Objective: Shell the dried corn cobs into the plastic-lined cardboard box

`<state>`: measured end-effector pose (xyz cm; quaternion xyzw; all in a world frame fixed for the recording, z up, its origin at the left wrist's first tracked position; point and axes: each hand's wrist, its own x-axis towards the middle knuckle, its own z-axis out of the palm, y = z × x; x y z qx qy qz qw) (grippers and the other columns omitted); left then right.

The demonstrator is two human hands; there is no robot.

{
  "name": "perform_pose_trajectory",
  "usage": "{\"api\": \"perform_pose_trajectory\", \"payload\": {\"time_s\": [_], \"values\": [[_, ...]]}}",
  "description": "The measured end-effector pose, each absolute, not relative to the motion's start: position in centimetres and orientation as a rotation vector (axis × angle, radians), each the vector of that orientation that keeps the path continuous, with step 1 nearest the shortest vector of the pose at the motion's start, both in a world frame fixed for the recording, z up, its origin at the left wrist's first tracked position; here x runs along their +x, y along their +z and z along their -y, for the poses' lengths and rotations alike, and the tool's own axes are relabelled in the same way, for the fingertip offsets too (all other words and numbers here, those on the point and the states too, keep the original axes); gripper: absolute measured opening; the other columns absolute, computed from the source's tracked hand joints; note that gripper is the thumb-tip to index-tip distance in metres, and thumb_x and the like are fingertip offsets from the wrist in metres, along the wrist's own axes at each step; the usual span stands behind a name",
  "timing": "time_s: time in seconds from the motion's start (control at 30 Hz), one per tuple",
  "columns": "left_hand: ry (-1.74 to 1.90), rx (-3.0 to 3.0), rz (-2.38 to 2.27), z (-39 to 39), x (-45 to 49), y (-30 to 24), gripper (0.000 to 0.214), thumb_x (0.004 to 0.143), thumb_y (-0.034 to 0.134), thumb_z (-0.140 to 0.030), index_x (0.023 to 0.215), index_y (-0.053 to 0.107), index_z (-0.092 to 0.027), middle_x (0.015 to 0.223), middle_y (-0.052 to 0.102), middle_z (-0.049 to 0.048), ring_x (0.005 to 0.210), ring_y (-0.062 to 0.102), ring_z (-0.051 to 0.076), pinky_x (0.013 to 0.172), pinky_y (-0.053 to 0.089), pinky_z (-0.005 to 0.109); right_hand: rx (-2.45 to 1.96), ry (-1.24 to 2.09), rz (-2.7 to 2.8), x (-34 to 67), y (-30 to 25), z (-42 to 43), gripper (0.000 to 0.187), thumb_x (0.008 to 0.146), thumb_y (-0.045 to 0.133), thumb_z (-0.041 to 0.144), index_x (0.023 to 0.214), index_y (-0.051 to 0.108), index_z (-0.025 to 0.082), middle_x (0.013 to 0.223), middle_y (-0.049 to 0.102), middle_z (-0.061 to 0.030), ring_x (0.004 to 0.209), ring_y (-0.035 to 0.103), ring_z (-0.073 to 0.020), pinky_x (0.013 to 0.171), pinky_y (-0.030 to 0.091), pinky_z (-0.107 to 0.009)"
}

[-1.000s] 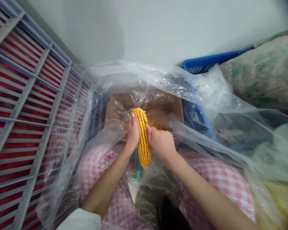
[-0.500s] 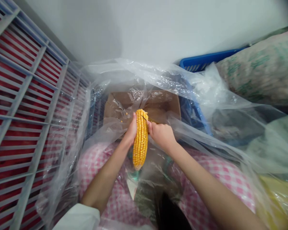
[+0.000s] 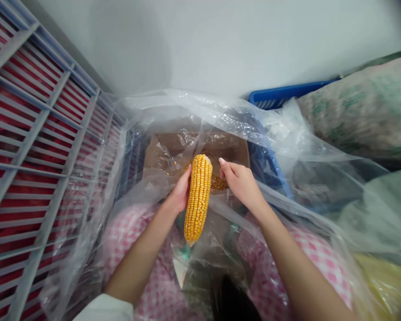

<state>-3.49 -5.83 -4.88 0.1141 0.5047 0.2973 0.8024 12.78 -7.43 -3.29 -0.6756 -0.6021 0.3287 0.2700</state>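
Note:
An ear of corn (image 3: 198, 196) with yellow kernels is held upright and slightly tilted, its pointed tip toward me. My left hand (image 3: 182, 189) grips it from the left side, the fingers partly hidden behind it. My right hand (image 3: 239, 180) is to the right of the cob, apart from it, with fingers curled and thumb on top. Whatever that hand holds is hidden from view. Loose corn kernels (image 3: 219, 183) lie below in a cardboard box (image 3: 232, 145) lined with clear plastic sheet (image 3: 200, 100).
A pale slatted crate (image 3: 50, 107) with red contents stands along the left. Blue plastic baskets (image 3: 277, 94) are behind and right of the box. A full sack (image 3: 361, 107) rests at right. A yellow bag (image 3: 384, 285) is at lower right. Behind is a white wall.
My right hand has moved away from the top of the cob to the right. A thin dark tool seen at the cob no longer shows. The cob has tilted slightly.

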Motion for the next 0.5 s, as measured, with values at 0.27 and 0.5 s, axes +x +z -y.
{"api": "perform_pose_trajectory", "payload": {"time_s": [0.27, 0.5], "values": [[0.663, 0.260, -1.116, 6.1, -3.4, -3.7, 0.064, 0.079, 0.038, -0.069, 0.094, 0.066, -0.013, 0.062, 0.066, 0.0083, 0.049, 0.062, 0.019, 0.044, 0.049, 0.029, -1.761, 0.863, 1.619, 12.6, -3.2, 7.7, 0.052, 0.091, 0.028, 0.056, 0.061, 0.049, 0.019, 0.055, 0.048, 0.0017, 0.054, 0.043, -0.0118, 0.055, 0.027, -0.023], [0.670, 0.269, -1.115, 6.3, -3.5, -3.4, 0.036, 0.075, 0.056, -0.051, 0.080, 0.063, -0.016, 0.060, 0.065, 0.0050, 0.047, 0.061, 0.018, 0.045, 0.049, 0.029, -1.725, 0.880, 1.614, 12.4, -3.3, 7.7, 0.054, 0.091, 0.029, 0.057, 0.060, 0.050, 0.018, 0.053, 0.050, 0.0014, 0.051, 0.043, -0.0112, 0.052, 0.027, -0.023]]}}
